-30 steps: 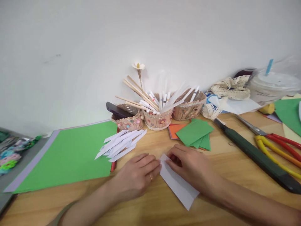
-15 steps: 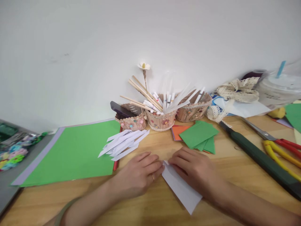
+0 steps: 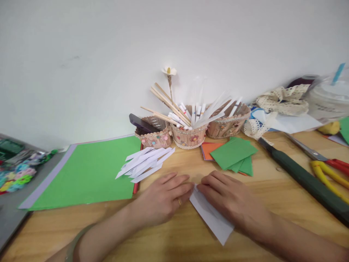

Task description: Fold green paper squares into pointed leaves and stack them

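A white paper piece [image 3: 211, 217] lies folded on the wooden table [image 3: 272, 196], running from the middle toward the lower right. My right hand [image 3: 231, 198] lies over its upper part, fingers curled and pressing the paper down at its top corner. My left hand [image 3: 163, 196], a ring on one finger, rests just left of it, its bent fingertips meeting the same corner. A heap of folded white paper strips [image 3: 144, 163] sits a little to the upper left of my left hand.
A big green sheet [image 3: 87, 174] lies at the left. Three craft-stick baskets [image 3: 188, 136] with sticks and pens stand by the wall. Small green squares [image 3: 234, 154] lie over orange paper. A dark green knife-like tool [image 3: 305, 178], scissors [image 3: 327, 167], lace [image 3: 280, 100] and a drink cup [image 3: 327, 100] fill the right side.
Both hands stay on the white paper; the fingertips have drawn closer together at its top corner. The view has shifted slightly, moving the scene to the right.
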`<state>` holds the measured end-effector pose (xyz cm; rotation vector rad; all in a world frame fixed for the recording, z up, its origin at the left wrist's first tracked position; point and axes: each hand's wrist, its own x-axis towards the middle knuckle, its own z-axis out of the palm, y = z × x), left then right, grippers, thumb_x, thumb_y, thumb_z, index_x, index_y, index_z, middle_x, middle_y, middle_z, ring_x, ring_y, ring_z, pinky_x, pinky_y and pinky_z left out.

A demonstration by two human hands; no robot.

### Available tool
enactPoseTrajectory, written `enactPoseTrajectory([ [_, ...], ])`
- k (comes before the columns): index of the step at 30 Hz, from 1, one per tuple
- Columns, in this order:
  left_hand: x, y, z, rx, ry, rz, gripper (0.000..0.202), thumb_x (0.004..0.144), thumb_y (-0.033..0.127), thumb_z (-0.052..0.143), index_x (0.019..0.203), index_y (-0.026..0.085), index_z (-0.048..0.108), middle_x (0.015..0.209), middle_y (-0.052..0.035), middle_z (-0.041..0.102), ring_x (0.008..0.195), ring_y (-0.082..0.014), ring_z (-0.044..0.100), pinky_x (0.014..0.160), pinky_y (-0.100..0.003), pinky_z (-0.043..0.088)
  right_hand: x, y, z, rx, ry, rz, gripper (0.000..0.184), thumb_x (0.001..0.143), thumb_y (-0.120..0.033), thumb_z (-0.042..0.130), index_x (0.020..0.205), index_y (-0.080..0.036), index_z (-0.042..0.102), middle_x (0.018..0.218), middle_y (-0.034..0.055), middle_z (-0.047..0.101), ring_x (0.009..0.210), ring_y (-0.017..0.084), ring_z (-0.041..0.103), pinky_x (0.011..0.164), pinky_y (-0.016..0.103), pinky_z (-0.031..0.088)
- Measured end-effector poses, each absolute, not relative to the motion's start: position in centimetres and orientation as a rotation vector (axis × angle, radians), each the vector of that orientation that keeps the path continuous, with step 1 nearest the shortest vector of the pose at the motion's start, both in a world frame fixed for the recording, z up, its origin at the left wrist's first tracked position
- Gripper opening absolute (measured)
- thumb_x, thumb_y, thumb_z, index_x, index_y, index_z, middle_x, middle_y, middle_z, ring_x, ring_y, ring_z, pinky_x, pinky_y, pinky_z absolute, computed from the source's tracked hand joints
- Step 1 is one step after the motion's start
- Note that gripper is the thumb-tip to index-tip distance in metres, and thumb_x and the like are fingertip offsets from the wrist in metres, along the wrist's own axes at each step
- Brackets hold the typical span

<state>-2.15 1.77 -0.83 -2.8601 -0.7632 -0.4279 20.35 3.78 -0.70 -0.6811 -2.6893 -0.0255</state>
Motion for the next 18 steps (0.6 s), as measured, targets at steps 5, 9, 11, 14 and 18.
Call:
enactPoseTrajectory([
  [5, -2.61, 1.83, -1.00, -2.879, -0.721, -0.316, 0.035, 0.096, 0.015, 0.029, 0.119, 0.009, 0.055, 0.124, -0.0062, 0.059, 0.124, -0.0267, 0.043, 0.099, -0.042, 0.040, 20.33, 3.66, -0.77, -0.676, -2.690, -0.079, 0.024, 0.091, -0.011, 0.038, 0.090, -0.012, 0.062, 0.081, 0.0076, 0.059, 0.076, 0.020, 0.051, 0.066, 0.032, 0.046],
  [9, -2.67, 1.83, -0.92, -2.895, -0.723, -0.272, 0.034, 0.096, 0.016, 0.031, 0.120, 0.009, 0.055, 0.127, -0.0066, 0.057, 0.128, -0.0267, 0.039, 0.101, -0.041, 0.039, 20.30, 3.73, -0.70, -0.676, -2.693, -0.064, 0.023, 0.091, -0.011, 0.039, 0.090, -0.011, 0.061, 0.082, 0.0079, 0.059, 0.076, 0.020, 0.052, 0.066, 0.033, 0.047],
  [11, -2.64, 1.81, -0.87, -2.902, -0.729, -0.254, 0.034, 0.096, 0.016, 0.033, 0.121, 0.009, 0.054, 0.128, -0.0071, 0.056, 0.128, -0.0270, 0.038, 0.102, -0.042, 0.038, 20.27, 3.79, -0.68, -0.674, -2.698, -0.059, 0.022, 0.091, -0.012, 0.039, 0.089, -0.011, 0.061, 0.082, 0.0079, 0.059, 0.077, 0.020, 0.052, 0.067, 0.033, 0.046],
  [14, -2.56, 1.75, -0.84, -2.906, -0.739, -0.255, 0.033, 0.096, 0.015, 0.034, 0.121, 0.008, 0.054, 0.127, -0.0079, 0.057, 0.129, -0.0271, 0.038, 0.103, -0.044, 0.036, 20.27, 3.81, -0.63, -0.682, -2.713, -0.062, 0.022, 0.092, -0.013, 0.039, 0.091, -0.011, 0.061, 0.083, 0.0074, 0.059, 0.077, 0.020, 0.052, 0.067, 0.033, 0.046],
  [18, -2.48, 1.61, -0.87, -2.899, -0.761, -0.292, 0.033, 0.096, 0.016, 0.033, 0.120, 0.009, 0.054, 0.125, -0.0070, 0.059, 0.127, -0.0265, 0.041, 0.104, -0.046, 0.034, 20.51, 3.65, -0.52, -0.691, -2.721, -0.100, 0.023, 0.093, -0.014, 0.038, 0.095, -0.012, 0.061, 0.085, 0.0072, 0.060, 0.078, 0.021, 0.053, 0.067, 0.035, 0.045],
])
